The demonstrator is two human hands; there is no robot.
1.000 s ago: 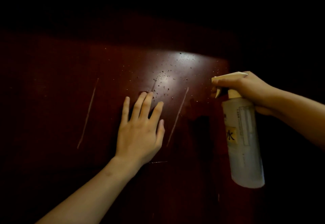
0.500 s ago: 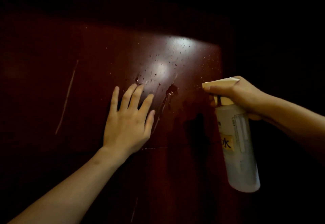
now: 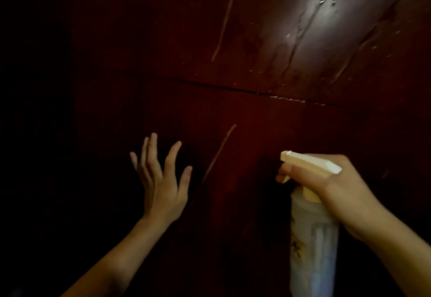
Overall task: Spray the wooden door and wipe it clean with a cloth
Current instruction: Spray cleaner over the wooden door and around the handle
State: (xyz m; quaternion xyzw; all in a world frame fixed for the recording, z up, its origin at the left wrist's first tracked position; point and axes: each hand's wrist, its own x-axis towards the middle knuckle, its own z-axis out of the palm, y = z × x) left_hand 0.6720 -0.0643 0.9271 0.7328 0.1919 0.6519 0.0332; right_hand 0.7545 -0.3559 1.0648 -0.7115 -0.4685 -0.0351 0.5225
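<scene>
Door [image 3: 256, 121] is wetted; wiping is left. Bottle [image 3: 312, 238] is gripped by right hand [image 3: 338, 191]; left hand [image 3: 163, 189] is held open.

The spray bottle [image 3: 312, 238], gripped at its trigger head by the right hand [image 3: 331, 194], has been brought down below the horizontal groove [image 3: 210, 86] of the door [image 3: 245, 114]. The wet patch [image 3: 321, 9] is now seen well above the grip, and its droplets have been drawn into long streaks [image 3: 295, 47]. The left hand [image 3: 163, 187], earlier laid flat, has been lowered level with the grip, with its fingers [image 3: 173, 154] spread.
</scene>
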